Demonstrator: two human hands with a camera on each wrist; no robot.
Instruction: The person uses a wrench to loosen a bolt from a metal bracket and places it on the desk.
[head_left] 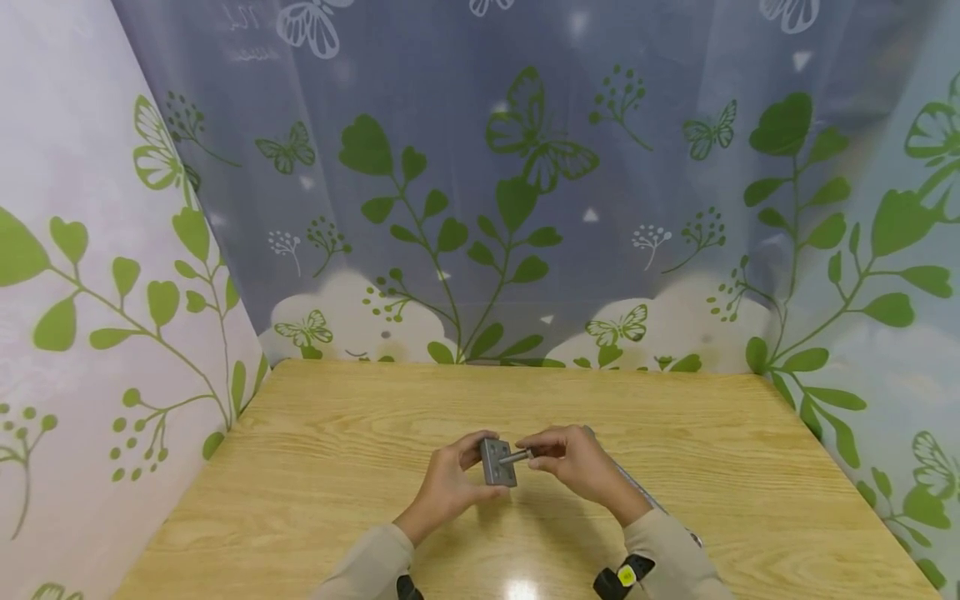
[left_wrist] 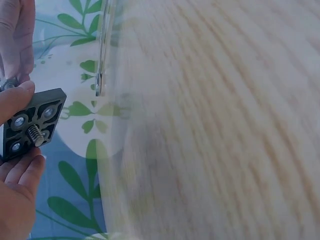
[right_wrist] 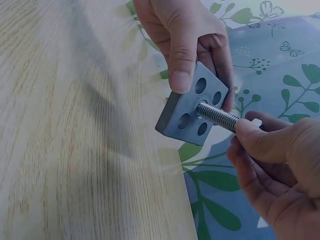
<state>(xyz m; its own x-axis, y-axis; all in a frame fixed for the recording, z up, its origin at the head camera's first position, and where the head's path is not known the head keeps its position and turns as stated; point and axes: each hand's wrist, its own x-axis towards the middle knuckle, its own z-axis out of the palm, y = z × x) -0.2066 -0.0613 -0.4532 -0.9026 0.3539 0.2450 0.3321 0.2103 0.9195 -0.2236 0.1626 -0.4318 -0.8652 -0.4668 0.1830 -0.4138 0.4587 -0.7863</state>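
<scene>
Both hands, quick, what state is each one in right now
Left hand: closed, gripping the gray square four-hole plate by its edges.
Right hand: closed, pinching the threaded bolt that runs through the plate.

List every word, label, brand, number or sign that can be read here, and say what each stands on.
None can be read.
Backdrop: two faint lines of lettering at top left, too blurred to quote.
Plate: no lettering seen on the faces in view.
Bolt: no lettering seen on the part that shows.
Metal tool: any marks are too small to tell.
</scene>
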